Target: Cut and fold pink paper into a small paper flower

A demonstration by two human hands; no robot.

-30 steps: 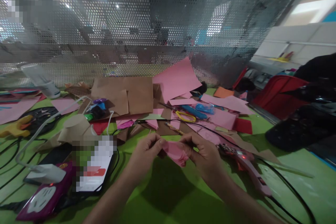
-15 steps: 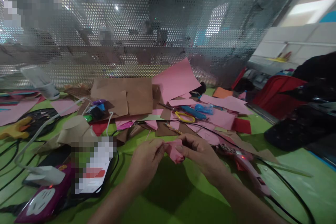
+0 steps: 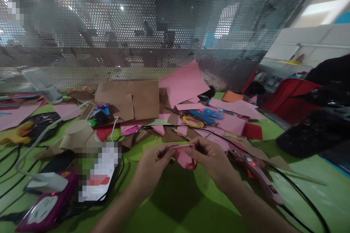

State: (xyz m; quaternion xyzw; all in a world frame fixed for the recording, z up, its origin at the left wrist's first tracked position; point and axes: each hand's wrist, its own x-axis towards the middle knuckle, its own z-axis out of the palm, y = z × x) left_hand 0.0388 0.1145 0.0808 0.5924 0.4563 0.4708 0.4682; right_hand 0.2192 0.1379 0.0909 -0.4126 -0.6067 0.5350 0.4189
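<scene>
Between my hands, above the green table point(image 3: 175, 204), is a small folded piece of pink paper point(image 3: 185, 157). My left hand point(image 3: 156, 164) pinches its left edge between thumb and fingers. On the other side my right hand point(image 3: 209, 160) grips the paper, its thumb lying across the front. The fingertips behind the paper are hidden. Just beyond my hands lie yellow-handled scissors point(image 3: 193, 122) and a pencil point(image 3: 180, 134). To the right of my right hand rests a pink glue gun point(image 3: 259, 174) with a lit red light.
Pink paper sheets point(image 3: 183, 83) and a cardboard box point(image 3: 128, 100) stand at the back before a perforated metal screen point(image 3: 164, 36). At left are a phone point(image 3: 100, 174), a purple power strip point(image 3: 47, 204), a white plug point(image 3: 46, 182) and cables. A red chair point(image 3: 291, 98) stands at right.
My left thumb has shifted onto the front of the pink paper. The paper has turned slightly and looks more spread between my hands.
</scene>
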